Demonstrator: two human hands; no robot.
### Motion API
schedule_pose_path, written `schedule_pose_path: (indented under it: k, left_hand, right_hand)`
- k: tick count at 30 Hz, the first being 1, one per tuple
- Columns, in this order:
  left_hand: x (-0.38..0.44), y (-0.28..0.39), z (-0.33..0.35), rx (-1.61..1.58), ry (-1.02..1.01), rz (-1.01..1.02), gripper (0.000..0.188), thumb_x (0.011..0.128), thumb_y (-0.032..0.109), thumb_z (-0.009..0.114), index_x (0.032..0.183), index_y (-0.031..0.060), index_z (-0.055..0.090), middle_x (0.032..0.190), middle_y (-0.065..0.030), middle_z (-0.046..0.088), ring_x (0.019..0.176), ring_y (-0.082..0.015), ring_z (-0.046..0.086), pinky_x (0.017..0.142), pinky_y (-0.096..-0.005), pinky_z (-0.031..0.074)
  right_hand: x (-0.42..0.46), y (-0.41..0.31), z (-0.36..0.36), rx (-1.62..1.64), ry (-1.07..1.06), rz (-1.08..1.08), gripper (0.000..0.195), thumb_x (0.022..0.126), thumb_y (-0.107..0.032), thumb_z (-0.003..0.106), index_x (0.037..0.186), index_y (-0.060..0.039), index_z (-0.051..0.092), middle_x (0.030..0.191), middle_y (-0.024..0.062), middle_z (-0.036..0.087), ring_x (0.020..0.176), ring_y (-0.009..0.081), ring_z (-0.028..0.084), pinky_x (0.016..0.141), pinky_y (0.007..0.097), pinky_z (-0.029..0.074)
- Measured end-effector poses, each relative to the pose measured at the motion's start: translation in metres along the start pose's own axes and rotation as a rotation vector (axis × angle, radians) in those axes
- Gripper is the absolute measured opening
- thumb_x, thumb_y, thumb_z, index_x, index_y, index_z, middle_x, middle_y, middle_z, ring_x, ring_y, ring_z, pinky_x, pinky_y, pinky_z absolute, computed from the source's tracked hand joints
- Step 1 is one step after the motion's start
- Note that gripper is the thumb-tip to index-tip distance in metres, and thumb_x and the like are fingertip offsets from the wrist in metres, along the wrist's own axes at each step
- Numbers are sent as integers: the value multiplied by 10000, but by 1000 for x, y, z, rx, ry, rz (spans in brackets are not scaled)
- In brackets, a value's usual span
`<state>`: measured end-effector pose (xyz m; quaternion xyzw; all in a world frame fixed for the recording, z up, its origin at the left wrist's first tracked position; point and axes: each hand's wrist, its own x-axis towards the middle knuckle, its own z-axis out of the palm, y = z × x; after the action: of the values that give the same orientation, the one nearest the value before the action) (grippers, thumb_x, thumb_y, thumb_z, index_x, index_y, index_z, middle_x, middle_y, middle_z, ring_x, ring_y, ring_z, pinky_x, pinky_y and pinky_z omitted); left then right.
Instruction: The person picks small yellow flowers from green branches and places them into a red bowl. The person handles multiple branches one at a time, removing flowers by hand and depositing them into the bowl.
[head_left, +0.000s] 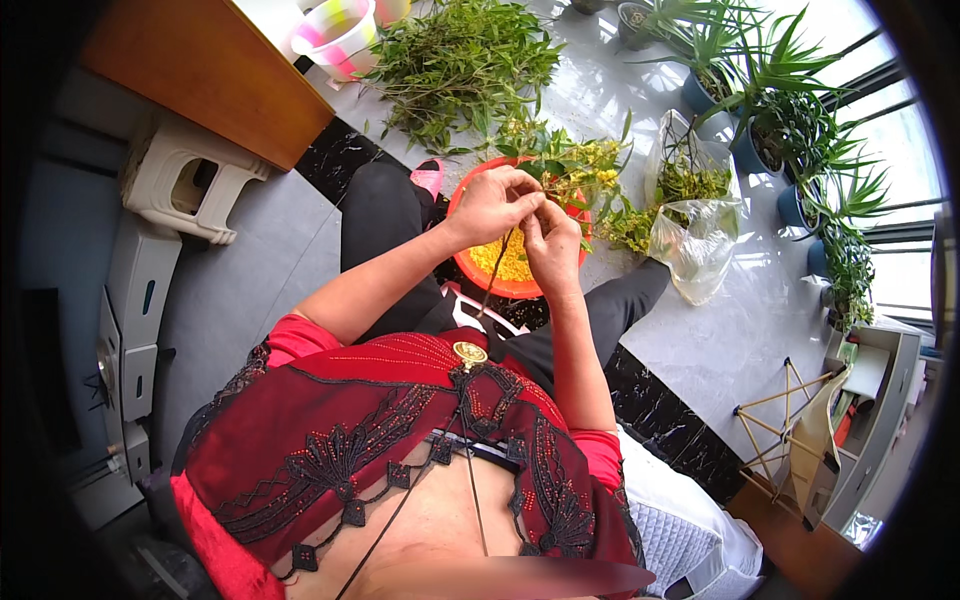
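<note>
Both my hands are above an orange-red plastic basin (467, 271), their fingertips meeting. My left hand (493, 204) and my right hand (553, 246) pinch a leafy flowering branch (592, 176). Its dark bare stem hangs below my fingers towards my lap, while green leaves and yellow blossom clusters spread beyond my hands. Small yellow flowers (506, 259) fill the basin, which stands on the floor between my legs. The exact spot under my fingertips is hidden by the fingers.
Cut leafy branches (465, 71) are heaped beyond the basin. To the right, a clear plastic bag (694, 247) holds more flowering sprigs. Potted plants (757, 142) line the window. A white plastic stool (195, 180) and a coloured bucket (337, 37) stand left. A folding stool (787, 427) is at right.
</note>
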<state>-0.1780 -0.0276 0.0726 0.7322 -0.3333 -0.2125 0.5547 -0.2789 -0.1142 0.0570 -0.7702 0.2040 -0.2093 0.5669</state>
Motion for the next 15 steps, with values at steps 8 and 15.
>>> schedule_pose_path:
  k: [8, 15]
  left_hand:
    - [9, -15, -5, -296, -76, -171, 131, 938, 105, 416, 1013, 48, 507, 748, 27, 517, 604, -26, 461, 518, -168, 402]
    - [15, -21, -24, -767, -250, -348, 102, 942, 145, 447, 999, 78, 497, 687, 33, 459, 461, -6, 306, 393, -138, 250]
  right_hand:
    - [-2, 12, -6, 279, -130, 152, 130, 867, -66, 536, 931, 7, 622, 726, 13, 598, 609, 63, 509, 550, 216, 421]
    - [8, 17, -11, 364, -34, 117, 142, 869, -52, 525, 947, 20, 620, 709, -2, 574, 594, 49, 478, 525, 199, 386]
